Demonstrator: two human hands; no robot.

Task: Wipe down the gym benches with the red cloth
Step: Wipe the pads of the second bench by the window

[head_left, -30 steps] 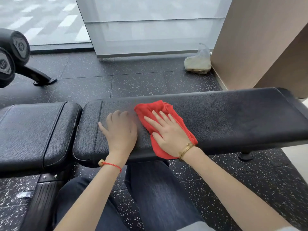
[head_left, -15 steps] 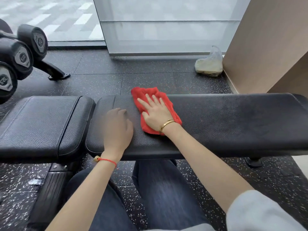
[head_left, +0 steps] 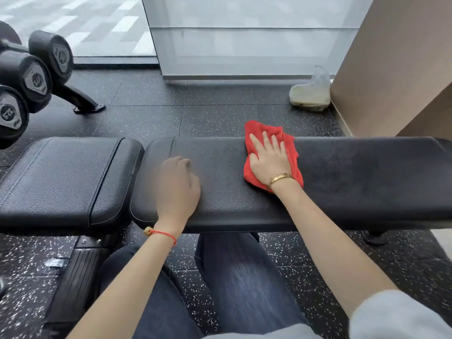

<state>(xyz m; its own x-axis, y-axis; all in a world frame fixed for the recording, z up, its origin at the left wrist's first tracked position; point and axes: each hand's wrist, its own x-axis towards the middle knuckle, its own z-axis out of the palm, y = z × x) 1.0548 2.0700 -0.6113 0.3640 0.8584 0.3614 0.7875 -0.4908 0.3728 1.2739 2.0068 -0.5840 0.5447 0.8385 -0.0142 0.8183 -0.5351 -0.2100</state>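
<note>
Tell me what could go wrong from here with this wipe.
The cloth already overhangs the bench pad's far edge; the right hand presses it flat without gripping it, so a further push might drop it on the floor. The seat pad could get skipped, since both hands are on the long pad. The left hand may smudge wiped leather.

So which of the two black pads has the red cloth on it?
The long black leather bench pad on the right; the shorter seat pad is bare.
</note>
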